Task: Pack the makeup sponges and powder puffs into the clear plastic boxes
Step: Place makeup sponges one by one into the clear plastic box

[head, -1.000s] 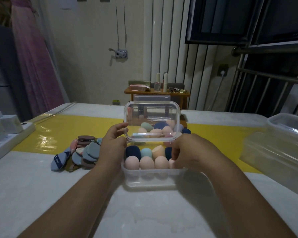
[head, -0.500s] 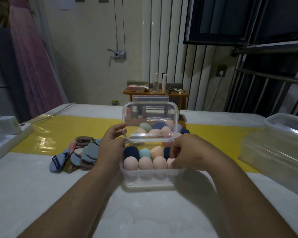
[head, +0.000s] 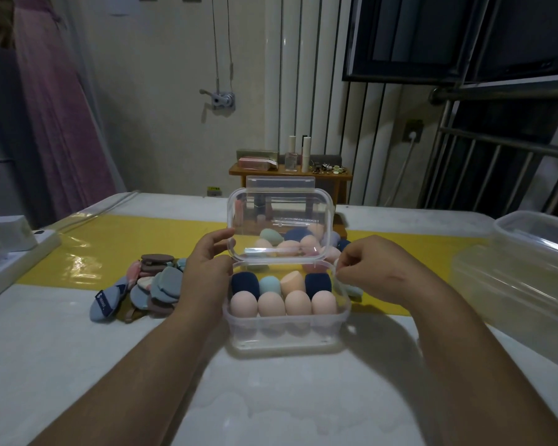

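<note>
Forearms reach in from the near edge over the pale worktop (head: 78, 349) towards the clear plastic box (head: 284, 329), which sits in the middle just short of a yellow strip (head: 110, 249). The box already holds two full rows of four: pink makeup sponges (head: 298, 303) in front, and behind them a back row (head: 292, 282) of navy, light blue, peach and navy. The left hand (head: 207, 272) is against the box's left side, fingers and thumb curled round the left edge of the hinged lid (head: 279, 214), which stands upright. The right hand (head: 371, 268) has its fingers drawn together at the box's right rim; whether they pinch the rim, something small or nothing cannot be told. A light blue sponge (head: 353, 289) lies on the worktop just under that hand, outside the box. Seen through the lid, more loose sponges (head: 290, 244) lie behind the box, and a heap of powder puffs (head: 155, 284) sits to the left, none of them packed. Larger clear containers (head: 522, 278) wait at the right. By my reading the sponge-filling step for this box is near its end: no free slot shows in this layer, so the next move calls either for swinging the lid down evenly and pressing it closed, or for laying further sponges on top without crowding the hinge.
</note>
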